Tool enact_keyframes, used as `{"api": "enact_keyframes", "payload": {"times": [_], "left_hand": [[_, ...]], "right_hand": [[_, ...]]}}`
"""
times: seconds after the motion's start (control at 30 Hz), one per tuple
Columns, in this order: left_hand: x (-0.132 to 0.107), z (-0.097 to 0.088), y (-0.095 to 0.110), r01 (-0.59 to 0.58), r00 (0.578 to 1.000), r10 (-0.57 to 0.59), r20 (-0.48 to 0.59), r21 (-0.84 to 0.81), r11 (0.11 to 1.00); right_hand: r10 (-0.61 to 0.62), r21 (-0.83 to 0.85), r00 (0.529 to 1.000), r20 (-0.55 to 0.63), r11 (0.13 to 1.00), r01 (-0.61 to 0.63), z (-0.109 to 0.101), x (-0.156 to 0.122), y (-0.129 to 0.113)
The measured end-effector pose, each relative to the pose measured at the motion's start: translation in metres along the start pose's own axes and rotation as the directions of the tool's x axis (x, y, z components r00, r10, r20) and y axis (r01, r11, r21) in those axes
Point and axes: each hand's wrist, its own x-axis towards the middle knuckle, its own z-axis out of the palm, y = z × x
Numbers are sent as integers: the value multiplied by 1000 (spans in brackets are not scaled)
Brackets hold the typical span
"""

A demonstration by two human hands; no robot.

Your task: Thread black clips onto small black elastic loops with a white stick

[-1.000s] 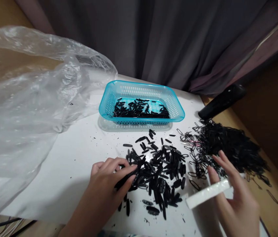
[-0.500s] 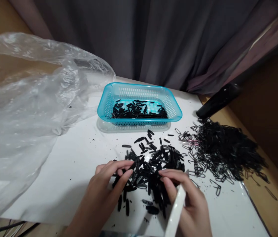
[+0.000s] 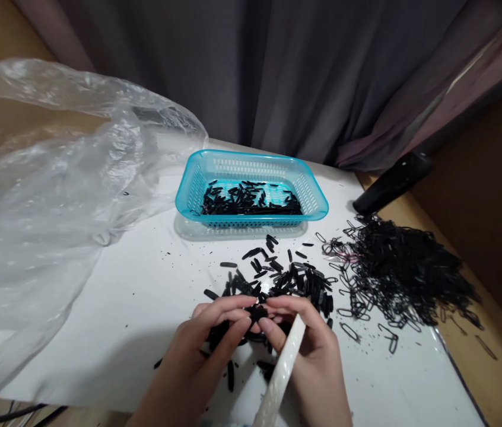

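My left hand (image 3: pixel 209 341) and my right hand (image 3: pixel 308 341) meet over a loose heap of small black oblong pieces (image 3: pixel 298 279). Fingertips of both hands pinch a small dark clump of black piece (image 3: pixel 257 313) between them; its exact kind is hard to make out. A slim white stick-like handle (image 3: pixel 282 370) also rests in my right hand, passing between thumb and forefinger and slanting down toward me. Its far end is hidden by the fingers. More black pieces lie under and around both hands, partly covered by them.
Behind the heap stands a blue basket (image 3: pixel 251 218) holding similar black pieces. To the right lies a big pile of thin black wire-like loops (image 3: pixel 406 267), with a black cylindrical object (image 3: pixel 391 184) beyond. Clear plastic sheeting (image 3: pixel 55 237) covers the left side. A dark curtain (image 3: pixel 277 77) hangs behind.
Both hands have come together; my right hand moved left, bringing the white handle along. The fingertips now meet at one black clump. Basket and loop pile stay put.
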Motion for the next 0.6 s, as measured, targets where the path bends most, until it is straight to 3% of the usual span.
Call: {"api": "enact_keyframes", "payload": {"times": [0.1, 0.27, 0.33, 0.43, 0.53, 0.6], "left_hand": [[1, 1, 3, -67, 997, 68, -24, 38, 997], [1, 3, 6, -193, 979, 198, -46, 103, 976], [0, 4, 5, -166, 985, 170, -42, 90, 982], [-4, 6, 3, -40, 999, 40, 12, 5, 999], [-7, 8, 0, 83, 994, -74, 82, -110, 990], [-6, 9, -2, 105, 990, -86, 114, -173, 979]], "right_hand": [[-35, -58, 999, -35, 998, 33, 0, 0, 0], [-147, -190, 989, 1, 971, 144, -2, 0, -1], [-204, -235, 979, -10, 952, 196, -3, 0, -1], [-211, -240, 977, -45, 951, 194, -3, 1, -3], [-90, -118, 995, -47, 989, 84, -2, 2, -7], [5, -25, 1000, -25, 1000, -6, -2, 3, -9]]}}
